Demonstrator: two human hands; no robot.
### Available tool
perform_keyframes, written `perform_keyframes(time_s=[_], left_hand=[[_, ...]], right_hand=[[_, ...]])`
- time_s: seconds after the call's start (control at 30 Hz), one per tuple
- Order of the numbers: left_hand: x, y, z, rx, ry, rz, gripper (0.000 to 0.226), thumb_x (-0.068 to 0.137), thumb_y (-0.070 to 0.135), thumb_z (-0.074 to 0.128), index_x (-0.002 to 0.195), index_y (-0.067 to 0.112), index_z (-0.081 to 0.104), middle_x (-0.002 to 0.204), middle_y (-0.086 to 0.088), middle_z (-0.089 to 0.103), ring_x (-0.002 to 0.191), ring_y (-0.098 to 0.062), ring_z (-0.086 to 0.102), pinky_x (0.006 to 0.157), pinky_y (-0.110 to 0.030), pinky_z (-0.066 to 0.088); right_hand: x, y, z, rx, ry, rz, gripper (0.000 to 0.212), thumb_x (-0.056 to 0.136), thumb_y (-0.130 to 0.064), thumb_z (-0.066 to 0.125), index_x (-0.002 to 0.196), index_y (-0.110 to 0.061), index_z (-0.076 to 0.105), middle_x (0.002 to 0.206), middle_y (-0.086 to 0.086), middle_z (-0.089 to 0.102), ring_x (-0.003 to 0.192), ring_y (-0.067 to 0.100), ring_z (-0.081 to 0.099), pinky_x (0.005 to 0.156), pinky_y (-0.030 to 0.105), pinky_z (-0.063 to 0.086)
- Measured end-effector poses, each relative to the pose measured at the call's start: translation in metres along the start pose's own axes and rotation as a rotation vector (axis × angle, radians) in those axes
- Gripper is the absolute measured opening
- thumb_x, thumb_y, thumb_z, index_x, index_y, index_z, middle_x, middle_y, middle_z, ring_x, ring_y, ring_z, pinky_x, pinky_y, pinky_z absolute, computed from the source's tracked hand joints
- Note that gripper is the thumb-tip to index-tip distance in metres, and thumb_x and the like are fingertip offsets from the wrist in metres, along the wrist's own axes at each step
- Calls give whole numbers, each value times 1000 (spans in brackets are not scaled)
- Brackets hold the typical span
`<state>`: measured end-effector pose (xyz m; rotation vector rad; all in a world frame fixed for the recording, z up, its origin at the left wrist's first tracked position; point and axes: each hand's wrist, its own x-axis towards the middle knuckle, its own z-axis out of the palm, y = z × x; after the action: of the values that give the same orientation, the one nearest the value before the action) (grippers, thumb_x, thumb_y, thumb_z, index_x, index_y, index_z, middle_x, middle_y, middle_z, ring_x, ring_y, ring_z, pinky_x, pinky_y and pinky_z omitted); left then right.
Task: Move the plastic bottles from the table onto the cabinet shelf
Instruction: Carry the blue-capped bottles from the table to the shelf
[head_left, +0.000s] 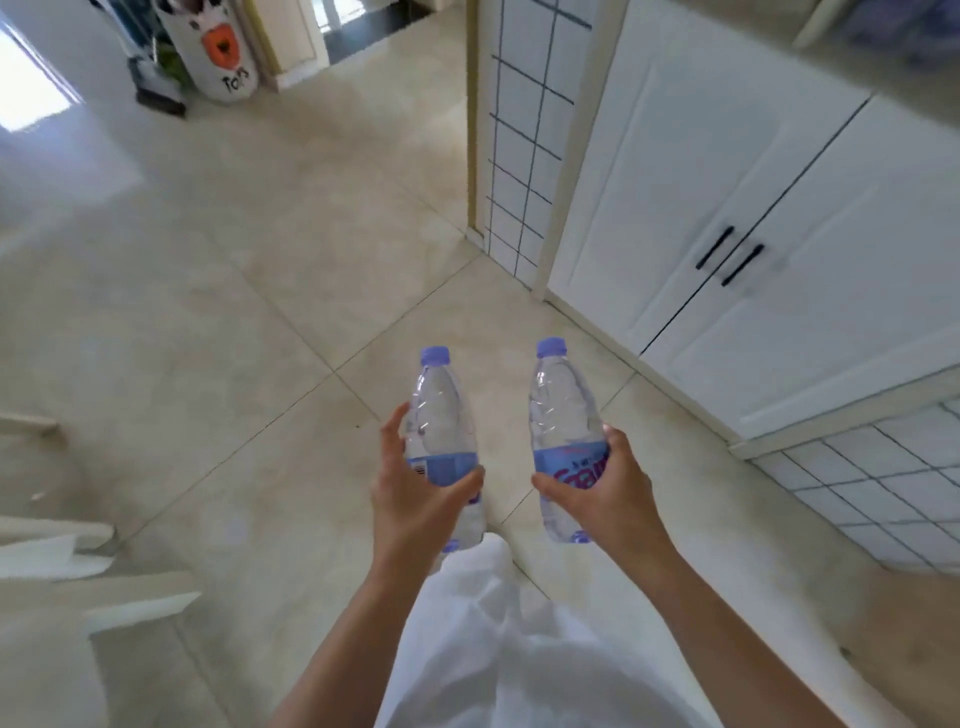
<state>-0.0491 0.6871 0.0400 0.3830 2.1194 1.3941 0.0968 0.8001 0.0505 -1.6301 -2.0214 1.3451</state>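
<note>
two bottles (441, 415) (563, 410) side by side, cabinet (779, 182) apparently ahead right

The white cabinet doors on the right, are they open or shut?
Shut: the two white cabinet doors meet flush, with only a thin dark seam between their black handles.

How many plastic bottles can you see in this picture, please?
2. One bottle is held in the left hand, the other bottle in the right hand, both above the floor. Others may be out of view.

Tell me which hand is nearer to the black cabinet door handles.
Right. The right hand, holding a bottle, is on the cabinet's side, below and left of the handles. The left hand, holding the other bottle, is farther left.
</note>
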Motion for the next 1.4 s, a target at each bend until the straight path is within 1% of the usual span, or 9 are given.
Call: perform_keyframes(time_s=[0.1, 0.17, 0.27, 0.4, 0.7, 0.83, 1.03, 1.23, 1.4], left_hand=[[35, 24, 33, 61, -117, 31, 93, 62, 12, 87, 131, 46, 37, 101, 19, 63, 70, 13, 62, 52, -4, 44], [60, 44, 55, 67, -200, 63, 92, 63, 7, 86, 133, 42, 38, 99, 21, 60, 69, 16, 60, 49, -3, 43], [100, 72, 92, 78, -300, 119, 89, 62, -3, 84, 131, 34, 41, 99, 20, 57, 65, 15, 61, 49, -7, 46], [145, 101, 135, 140, -376, 166, 91, 58, 9, 87, 128, 43, 40, 102, 19, 59, 70, 12, 61, 57, -17, 54], [186, 147, 244, 236, -619, 260, 90, 61, 5, 86, 135, 29, 40, 96, 22, 53, 72, 22, 55, 49, -4, 44], [189, 163, 298, 243, -677, 271, 92, 58, 6, 86, 133, 35, 42, 104, 8, 61, 75, 0, 63, 44, -9, 45], [186, 205, 394, 220, -728, 345, 90, 59, 8, 87, 131, 38, 42, 95, 21, 60, 73, 16, 60, 53, -5, 45], [188, 256, 481, 147, -743, 381, 92, 62, 11, 88, 135, 38, 38, 115, 11, 59, 85, 7, 62, 54, -8, 49], [199, 297, 535, 96, -767, 477, 96, 58, 9, 89, 134, 39, 39, 113, 11, 63, 91, 2, 65, 60, -5, 48]], right_hand=[[30, 2, -20, 26, 104, 44, 81, 61, -33, 87, 126, -13, 43, 104, -5, 53, 87, 11, 52, 63, 9, 41], [51, 0, -33, 50, 168, 75, 80, 62, -31, 87, 127, -13, 43, 103, -7, 51, 88, 10, 51, 63, 7, 40], [83, -5, -55, 93, 229, 130, 80, 65, -29, 86, 130, -14, 42, 107, -5, 52, 90, 11, 50, 58, 4, 39], [116, -8, -81, 143, 320, 221, 77, 68, -29, 84, 130, -14, 41, 105, -5, 52, 90, 15, 52, 58, 6, 38], [160, 6, -135, 269, 521, 367, 77, 67, -32, 84, 129, -16, 42, 107, -5, 56, 90, 12, 54, 63, 6, 42], [179, 20, -168, 296, 580, 411, 71, 66, -31, 84, 124, -19, 44, 101, -8, 58, 86, 9, 57, 54, 6, 42], [233, 51, -242, 299, 630, 386, 71, 63, -28, 84, 123, -21, 47, 105, -6, 63, 93, 14, 62, 65, 14, 45], [289, 63, -330, 253, 658, 321, 74, 64, -27, 84, 126, -21, 44, 102, -11, 58, 91, 11, 58, 62, 8, 40], [333, 55, -387, 250, 721, 256, 76, 61, -27, 85, 124, -22, 44, 103, -12, 58, 96, 14, 57, 74, 22, 48]])
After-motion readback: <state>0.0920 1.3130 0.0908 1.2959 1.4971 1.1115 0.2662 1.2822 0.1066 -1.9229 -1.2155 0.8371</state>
